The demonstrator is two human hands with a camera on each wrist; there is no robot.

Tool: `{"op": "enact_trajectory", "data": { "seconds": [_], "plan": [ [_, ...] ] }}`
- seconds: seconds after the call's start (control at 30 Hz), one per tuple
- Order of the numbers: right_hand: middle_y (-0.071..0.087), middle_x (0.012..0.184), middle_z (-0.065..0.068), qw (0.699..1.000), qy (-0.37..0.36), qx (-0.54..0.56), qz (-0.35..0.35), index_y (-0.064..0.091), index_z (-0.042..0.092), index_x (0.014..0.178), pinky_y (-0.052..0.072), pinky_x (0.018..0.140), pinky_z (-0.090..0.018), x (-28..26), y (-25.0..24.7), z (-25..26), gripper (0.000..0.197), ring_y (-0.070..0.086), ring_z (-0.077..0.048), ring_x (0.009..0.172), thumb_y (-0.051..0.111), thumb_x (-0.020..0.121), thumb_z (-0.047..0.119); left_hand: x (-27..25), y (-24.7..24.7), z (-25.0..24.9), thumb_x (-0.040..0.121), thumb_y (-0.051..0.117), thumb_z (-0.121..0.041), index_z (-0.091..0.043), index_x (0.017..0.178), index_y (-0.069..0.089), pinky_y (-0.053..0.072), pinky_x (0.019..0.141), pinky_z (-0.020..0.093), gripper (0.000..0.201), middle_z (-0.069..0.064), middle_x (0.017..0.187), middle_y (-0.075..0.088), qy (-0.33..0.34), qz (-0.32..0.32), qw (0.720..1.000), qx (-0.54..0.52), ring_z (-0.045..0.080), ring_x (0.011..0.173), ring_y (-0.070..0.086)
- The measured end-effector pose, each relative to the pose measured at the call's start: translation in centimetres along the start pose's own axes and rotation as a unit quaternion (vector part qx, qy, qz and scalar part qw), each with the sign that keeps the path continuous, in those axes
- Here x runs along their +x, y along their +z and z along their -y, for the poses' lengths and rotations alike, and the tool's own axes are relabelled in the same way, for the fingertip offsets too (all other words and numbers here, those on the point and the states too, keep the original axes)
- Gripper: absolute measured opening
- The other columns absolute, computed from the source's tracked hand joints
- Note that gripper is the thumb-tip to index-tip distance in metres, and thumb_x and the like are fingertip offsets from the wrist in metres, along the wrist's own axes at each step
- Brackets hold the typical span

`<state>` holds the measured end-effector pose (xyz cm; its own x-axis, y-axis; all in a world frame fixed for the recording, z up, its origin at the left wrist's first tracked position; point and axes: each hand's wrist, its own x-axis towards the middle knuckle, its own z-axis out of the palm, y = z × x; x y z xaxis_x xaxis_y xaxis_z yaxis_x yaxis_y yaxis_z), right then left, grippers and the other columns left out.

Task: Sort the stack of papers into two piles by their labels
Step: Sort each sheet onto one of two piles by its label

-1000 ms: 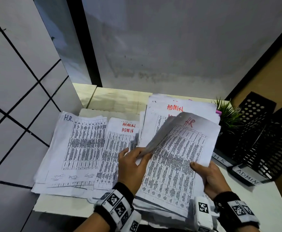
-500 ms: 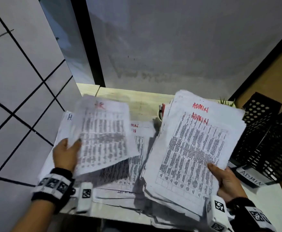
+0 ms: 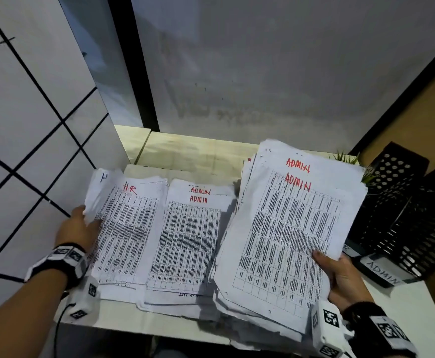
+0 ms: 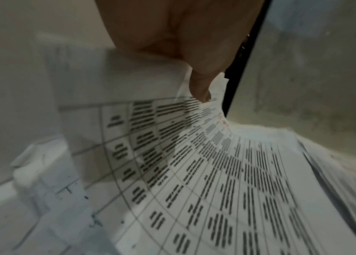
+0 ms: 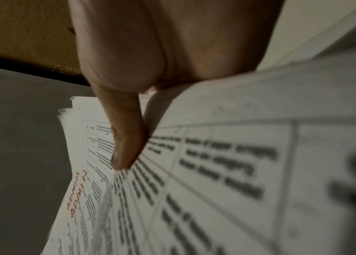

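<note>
A sheet marked H.R in red (image 3: 128,228) lies on the left pile of the table. My left hand (image 3: 78,228) pinches its left edge, thumb on top (image 4: 199,86). Beside it in the middle lies the pile topped by a sheet marked ADMIN (image 3: 188,241). My right hand (image 3: 340,275) grips the thick unsorted stack (image 3: 288,228) at its lower right, tilted up off the table; its top sheet reads ADMIN in red. In the right wrist view the thumb (image 5: 124,141) presses on that top sheet (image 5: 216,172).
Black perforated file trays (image 3: 412,215) stand at the right, with front tags reading ADMIN (image 3: 381,272) and a partly hidden one. A small green plant (image 3: 348,161) pokes out behind the held stack. A tiled wall (image 3: 17,151) closes the left side, a grey wall the back.
My left hand carried the H.R sheet from the held stack over to the left and lowered it onto the left pile. An ADMIN sheet now tops the stack in my right hand.
</note>
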<state>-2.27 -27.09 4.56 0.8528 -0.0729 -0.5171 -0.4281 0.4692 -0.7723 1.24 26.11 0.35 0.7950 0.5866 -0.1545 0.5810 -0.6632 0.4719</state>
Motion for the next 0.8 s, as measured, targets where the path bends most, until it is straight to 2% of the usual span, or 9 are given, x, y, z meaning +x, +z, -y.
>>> {"op": "enact_trajectory", "data": {
  "seconds": [0.1,0.2,0.3,0.37,0.47,0.5,0.57,0.7,0.8],
  "plan": [
    [0.072,0.103,-0.021,1.000,-0.003,0.005,0.008,0.058,-0.001,0.122,0.059,0.064,-0.045,-0.1,0.3,0.0,0.035,0.073,-0.034,0.085,0.051,0.087,-0.006,-0.7,0.7,-1.7,0.082,0.070,-0.016,0.002,0.142,0.027,0.040,0.096,0.058,0.076,0.031,0.133,0.046,0.025,-0.040,0.996,0.081,0.048,0.119,0.043],
    [0.070,0.110,-0.023,1.000,0.002,0.008,0.004,0.056,-0.001,0.125,0.059,0.067,-0.047,0.0,0.5,-0.1,0.042,0.072,-0.036,0.090,0.055,0.083,-0.004,-3.2,1.3,-5.7,0.085,0.068,-0.029,-0.001,0.145,0.024,0.030,0.108,0.056,0.079,0.025,0.144,0.036,0.112,-0.067,0.987,0.092,0.042,0.132,0.033],
    [0.067,0.116,-0.026,1.000,0.014,0.001,0.011,0.055,-0.002,0.127,0.058,0.070,-0.048,0.1,0.9,-0.1,0.048,0.069,-0.040,0.096,0.059,0.078,-0.002,-7.6,2.6,-11.2,0.091,0.057,-0.046,-0.012,0.146,0.029,0.036,0.108,0.047,0.071,0.009,0.149,0.036,0.194,0.038,0.979,-0.052,0.027,0.132,0.041],
    [0.066,0.117,-0.027,1.000,0.018,-0.009,0.017,0.056,-0.003,0.125,0.059,0.070,-0.047,0.2,1.2,-0.1,0.047,0.069,-0.041,0.097,0.060,0.078,-0.003,-10.8,3.1,-14.8,0.090,0.052,-0.054,-0.018,0.142,0.037,0.050,0.092,0.038,0.066,-0.002,0.137,0.048,0.222,0.152,0.950,-0.158,0.015,0.114,0.054],
    [0.065,0.117,-0.029,0.999,0.020,-0.028,0.021,0.056,-0.005,0.125,0.058,0.072,-0.048,0.3,1.5,0.0,0.048,0.067,-0.045,0.100,0.062,0.077,-0.003,-14.5,4.2,-18.9,0.085,0.068,-0.040,-0.020,0.115,0.061,0.052,0.063,0.015,0.036,-0.004,0.099,0.064,0.177,0.240,0.896,-0.329,0.009,0.082,0.063],
    [0.066,0.115,-0.030,0.999,0.019,-0.034,0.020,0.055,-0.006,0.124,0.059,0.072,-0.048,0.3,1.6,0.0,0.049,0.067,-0.045,0.099,0.063,0.076,-0.003,-15.3,4.5,-19.8,0.082,0.074,-0.029,-0.023,0.101,0.065,0.052,0.059,0.015,0.022,0.000,0.089,0.065,0.145,0.229,0.886,-0.377,0.010,0.075,0.061],
    [0.067,0.112,-0.029,0.999,0.011,-0.042,0.019,0.056,-0.007,0.122,0.059,0.069,-0.045,0.2,1.8,0.2,0.052,0.069,-0.042,0.094,0.067,0.072,-0.001,-16.0,5.6,-20.9,0.077,0.079,-0.017,-0.030,0.084,0.066,0.053,0.061,0.016,0.020,0.002,0.081,0.066,0.102,0.180,0.885,-0.418,0.013,0.069,0.060],
    [0.070,0.109,-0.026,0.998,0.003,-0.052,0.026,0.058,-0.004,0.120,0.059,0.068,-0.044,0.1,1.8,0.3,0.054,0.071,-0.039,0.090,0.069,0.067,0.000,-15.8,7.4,-21.1,0.073,0.081,-0.007,-0.018,0.085,0.071,0.052,0.068,0.016,0.020,0.003,0.079,0.070,0.045,0.124,0.871,-0.473,0.017,0.075,0.067],
    [0.072,0.103,-0.024,0.997,-0.001,-0.068,0.024,0.057,-0.006,0.118,0.059,0.063,-0.040,0.1,1.9,0.0,0.057,0.072,-0.034,0.082,0.071,0.062,-0.003,-15.8,7.9,-20.7,0.075,0.078,-0.003,-0.012,0.097,0.072,0.053,0.070,0.013,0.024,-0.002,0.074,0.069,0.031,0.106,0.867,-0.487,0.005,0.068,0.066]
  ]
}}
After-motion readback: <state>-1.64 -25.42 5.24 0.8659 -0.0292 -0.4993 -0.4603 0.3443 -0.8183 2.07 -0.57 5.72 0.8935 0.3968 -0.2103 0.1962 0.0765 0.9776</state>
